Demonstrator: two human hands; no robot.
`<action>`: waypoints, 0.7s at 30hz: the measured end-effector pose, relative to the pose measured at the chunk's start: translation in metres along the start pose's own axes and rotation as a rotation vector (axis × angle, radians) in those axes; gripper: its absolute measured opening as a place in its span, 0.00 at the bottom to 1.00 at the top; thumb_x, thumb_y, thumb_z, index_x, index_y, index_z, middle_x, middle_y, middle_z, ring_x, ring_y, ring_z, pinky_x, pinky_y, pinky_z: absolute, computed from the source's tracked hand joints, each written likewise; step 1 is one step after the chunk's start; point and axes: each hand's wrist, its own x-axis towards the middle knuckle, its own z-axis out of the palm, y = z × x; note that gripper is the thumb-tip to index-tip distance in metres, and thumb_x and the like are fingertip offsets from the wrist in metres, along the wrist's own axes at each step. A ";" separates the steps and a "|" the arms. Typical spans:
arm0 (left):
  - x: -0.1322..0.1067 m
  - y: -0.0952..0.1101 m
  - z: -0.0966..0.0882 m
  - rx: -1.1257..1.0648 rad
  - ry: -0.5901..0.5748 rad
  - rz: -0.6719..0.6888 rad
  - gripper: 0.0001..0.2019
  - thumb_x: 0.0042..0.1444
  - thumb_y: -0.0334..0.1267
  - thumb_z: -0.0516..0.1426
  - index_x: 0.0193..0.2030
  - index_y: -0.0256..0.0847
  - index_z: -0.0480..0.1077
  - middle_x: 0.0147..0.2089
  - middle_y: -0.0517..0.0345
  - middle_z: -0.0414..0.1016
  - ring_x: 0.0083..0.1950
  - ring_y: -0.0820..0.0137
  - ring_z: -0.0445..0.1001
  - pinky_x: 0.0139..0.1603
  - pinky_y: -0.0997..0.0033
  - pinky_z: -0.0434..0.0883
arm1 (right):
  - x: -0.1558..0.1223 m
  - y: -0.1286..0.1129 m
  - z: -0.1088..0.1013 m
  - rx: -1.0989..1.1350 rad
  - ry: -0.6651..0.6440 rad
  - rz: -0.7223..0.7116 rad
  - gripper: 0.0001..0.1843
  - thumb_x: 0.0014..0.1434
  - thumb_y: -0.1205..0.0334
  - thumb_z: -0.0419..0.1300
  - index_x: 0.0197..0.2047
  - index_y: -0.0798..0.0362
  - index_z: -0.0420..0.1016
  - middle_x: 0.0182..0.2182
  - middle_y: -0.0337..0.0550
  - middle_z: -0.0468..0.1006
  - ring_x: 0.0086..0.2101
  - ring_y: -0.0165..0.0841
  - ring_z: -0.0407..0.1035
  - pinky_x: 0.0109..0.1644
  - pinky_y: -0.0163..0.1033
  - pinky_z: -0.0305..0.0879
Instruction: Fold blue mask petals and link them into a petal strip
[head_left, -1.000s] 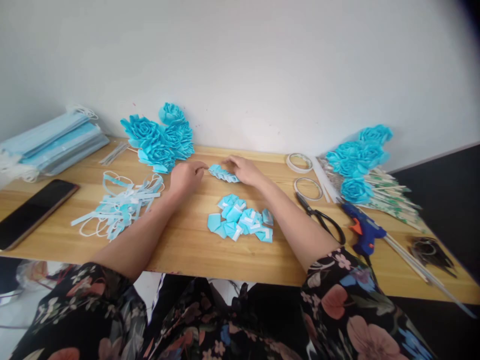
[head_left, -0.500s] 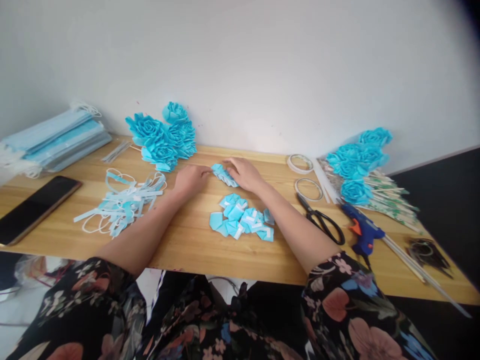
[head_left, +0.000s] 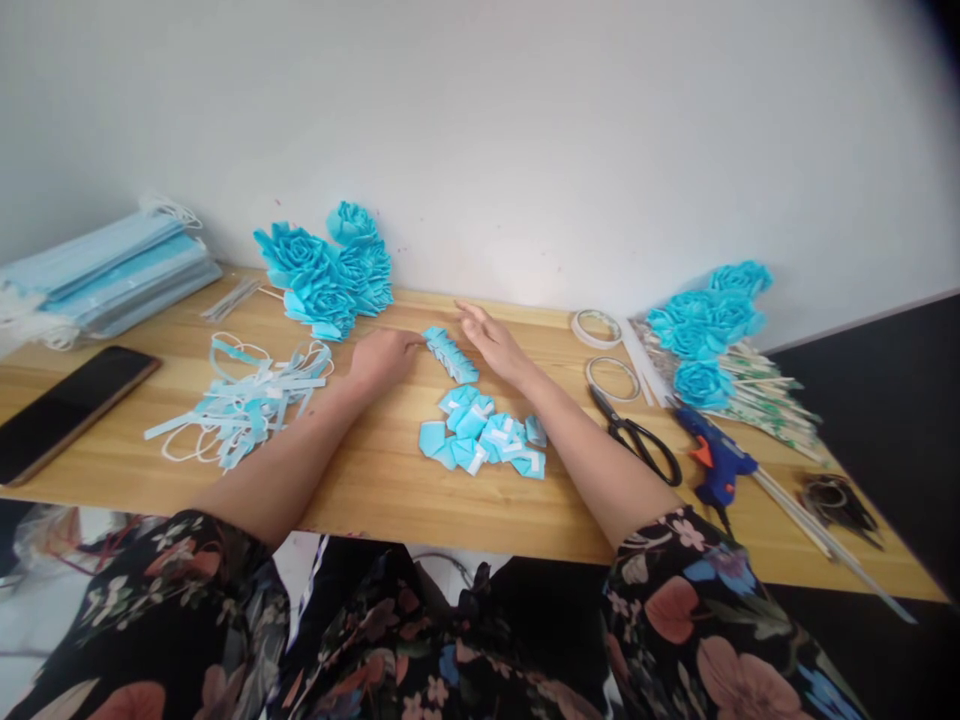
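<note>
A slanting row of overlapping folded light-blue petals [head_left: 450,356] lies on the table between my two hands. My left hand [head_left: 385,358] is at the row's left, its fingers curled in and the fingertips close to the row's far end. Whatever those fingers may hold is hidden. Just right of the row, my right hand [head_left: 491,345] is open, with its fingers stretched towards the wall and apart from the petals. Nearer to me is a loose heap of folded blue pieces [head_left: 484,430], some with white strips on them.
Left: face masks [head_left: 112,270], a phone [head_left: 71,410], cut mask straps [head_left: 247,400], and blue flowers [head_left: 326,270] by the wall. Right: tape rolls [head_left: 611,378], scissors [head_left: 637,440], a blue glue gun [head_left: 716,455], glue sticks [head_left: 795,510], and more blue flowers [head_left: 709,320] over wooden sticks [head_left: 780,400].
My right hand has come off the row of petals and moved slightly right, its fingers now opened out. More of the row shows. My left hand stays almost where it was.
</note>
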 end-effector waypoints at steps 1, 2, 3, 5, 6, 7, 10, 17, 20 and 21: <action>0.000 0.000 0.000 0.001 -0.002 -0.001 0.22 0.62 0.37 0.47 0.55 0.49 0.78 0.54 0.54 0.80 0.54 0.57 0.78 0.53 0.62 0.73 | 0.000 0.001 -0.001 0.016 -0.001 0.003 0.28 0.69 0.48 0.47 0.67 0.51 0.62 0.63 0.49 0.70 0.62 0.35 0.64 0.67 0.44 0.58; 0.000 0.000 0.000 0.004 -0.004 -0.002 0.22 0.62 0.37 0.47 0.56 0.49 0.77 0.54 0.54 0.80 0.54 0.57 0.78 0.53 0.63 0.73 | 0.001 0.001 -0.001 0.007 -0.003 0.006 0.25 0.69 0.52 0.49 0.65 0.51 0.65 0.62 0.47 0.71 0.62 0.34 0.64 0.67 0.44 0.59; 0.000 0.000 0.000 0.007 -0.007 -0.002 0.23 0.62 0.37 0.47 0.56 0.49 0.77 0.54 0.54 0.80 0.54 0.57 0.78 0.52 0.63 0.73 | 0.002 0.002 -0.002 -0.027 -0.008 0.008 0.22 0.68 0.57 0.50 0.63 0.51 0.67 0.61 0.46 0.72 0.61 0.34 0.65 0.66 0.44 0.59; 0.000 0.000 0.000 0.011 -0.008 -0.002 0.23 0.62 0.36 0.47 0.56 0.49 0.78 0.54 0.53 0.80 0.53 0.57 0.78 0.51 0.63 0.73 | 0.006 0.003 -0.001 -0.132 -0.029 0.009 0.20 0.65 0.65 0.50 0.57 0.51 0.72 0.58 0.45 0.75 0.59 0.35 0.67 0.65 0.46 0.60; 0.000 0.000 0.000 0.011 -0.006 0.000 0.23 0.62 0.36 0.47 0.55 0.50 0.78 0.53 0.53 0.80 0.53 0.57 0.78 0.51 0.63 0.73 | 0.009 0.002 0.000 -0.186 -0.038 0.004 0.20 0.63 0.68 0.50 0.55 0.52 0.74 0.56 0.45 0.77 0.57 0.35 0.69 0.65 0.46 0.60; 0.000 0.000 0.000 0.009 -0.003 0.003 0.23 0.62 0.36 0.47 0.55 0.50 0.78 0.53 0.54 0.81 0.53 0.57 0.78 0.51 0.64 0.73 | 0.012 0.001 0.001 -0.230 -0.047 -0.006 0.20 0.63 0.69 0.49 0.54 0.52 0.75 0.54 0.44 0.78 0.56 0.35 0.70 0.64 0.45 0.61; 0.000 0.000 0.000 -0.012 0.014 0.005 0.22 0.61 0.36 0.47 0.54 0.50 0.78 0.53 0.55 0.81 0.53 0.59 0.78 0.52 0.65 0.72 | 0.021 -0.005 0.006 -0.335 -0.072 -0.050 0.21 0.62 0.73 0.47 0.51 0.52 0.76 0.52 0.44 0.80 0.53 0.34 0.71 0.63 0.43 0.62; 0.003 -0.007 -0.002 -0.086 0.169 -0.048 0.22 0.60 0.35 0.48 0.53 0.46 0.79 0.53 0.56 0.81 0.53 0.60 0.78 0.53 0.66 0.72 | 0.033 -0.013 0.013 -0.504 -0.103 -0.081 0.24 0.58 0.77 0.47 0.52 0.57 0.77 0.53 0.48 0.79 0.56 0.39 0.69 0.64 0.46 0.60; 0.003 -0.005 0.000 -0.065 0.146 -0.030 0.23 0.61 0.35 0.48 0.56 0.48 0.77 0.54 0.56 0.80 0.54 0.60 0.78 0.53 0.66 0.72 | 0.034 -0.010 0.013 -0.534 -0.106 -0.091 0.26 0.57 0.78 0.48 0.53 0.56 0.77 0.54 0.46 0.78 0.56 0.39 0.68 0.65 0.46 0.60; 0.003 -0.004 0.001 -0.054 0.133 -0.028 0.23 0.61 0.35 0.47 0.58 0.49 0.76 0.54 0.55 0.80 0.54 0.60 0.78 0.52 0.66 0.72 | 0.035 -0.008 0.013 -0.546 -0.111 -0.091 0.26 0.57 0.78 0.48 0.53 0.54 0.77 0.55 0.46 0.78 0.57 0.39 0.68 0.65 0.46 0.59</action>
